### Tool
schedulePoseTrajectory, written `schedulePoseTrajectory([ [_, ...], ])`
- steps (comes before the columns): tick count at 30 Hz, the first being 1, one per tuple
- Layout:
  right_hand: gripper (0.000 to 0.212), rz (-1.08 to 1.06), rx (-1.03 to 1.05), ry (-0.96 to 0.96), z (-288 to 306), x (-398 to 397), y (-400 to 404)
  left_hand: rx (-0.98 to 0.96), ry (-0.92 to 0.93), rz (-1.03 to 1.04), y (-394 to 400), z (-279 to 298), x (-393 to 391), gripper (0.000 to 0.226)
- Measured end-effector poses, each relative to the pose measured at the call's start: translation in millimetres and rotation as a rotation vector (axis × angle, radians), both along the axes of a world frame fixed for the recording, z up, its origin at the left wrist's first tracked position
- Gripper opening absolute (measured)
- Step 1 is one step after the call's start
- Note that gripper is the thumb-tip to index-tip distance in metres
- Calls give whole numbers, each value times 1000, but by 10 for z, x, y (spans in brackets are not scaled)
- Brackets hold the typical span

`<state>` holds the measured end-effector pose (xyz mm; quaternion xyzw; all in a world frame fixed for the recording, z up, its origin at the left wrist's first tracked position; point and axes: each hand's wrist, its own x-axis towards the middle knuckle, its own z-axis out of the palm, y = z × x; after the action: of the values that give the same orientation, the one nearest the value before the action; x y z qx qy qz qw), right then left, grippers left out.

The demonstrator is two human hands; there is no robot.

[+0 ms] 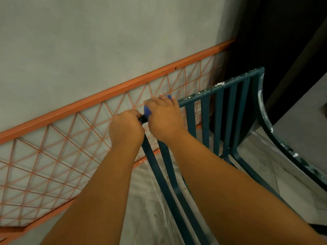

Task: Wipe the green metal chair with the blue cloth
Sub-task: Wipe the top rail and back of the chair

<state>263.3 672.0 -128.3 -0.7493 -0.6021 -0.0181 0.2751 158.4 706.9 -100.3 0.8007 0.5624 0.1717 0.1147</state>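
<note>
Fingers of the right hand curl over a blue cloth, pressing it onto the top rail of a green metal chair. Just beside it, the left hand grips the rail's near end, fingers wrapped around the bar. White paint flecks mark the rail and curved armrest. Behind stands an orange lattice railing against a grey wall.

I see the slatted green metal chair, paint-flecked, at three o'clock; blue cloth bunched on its top rail.
</note>
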Motion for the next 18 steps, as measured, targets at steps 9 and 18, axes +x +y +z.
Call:
schedulePoseTrajectory([
  [9, 44, 48, -101, -59, -97, -64, -47, 10, 152, 23, -5, 52, 66, 17],
  [18, 64, 54, -263, 116, 139, 182, 61, 2, 192, 21, 28, 87, 77, 22],
])
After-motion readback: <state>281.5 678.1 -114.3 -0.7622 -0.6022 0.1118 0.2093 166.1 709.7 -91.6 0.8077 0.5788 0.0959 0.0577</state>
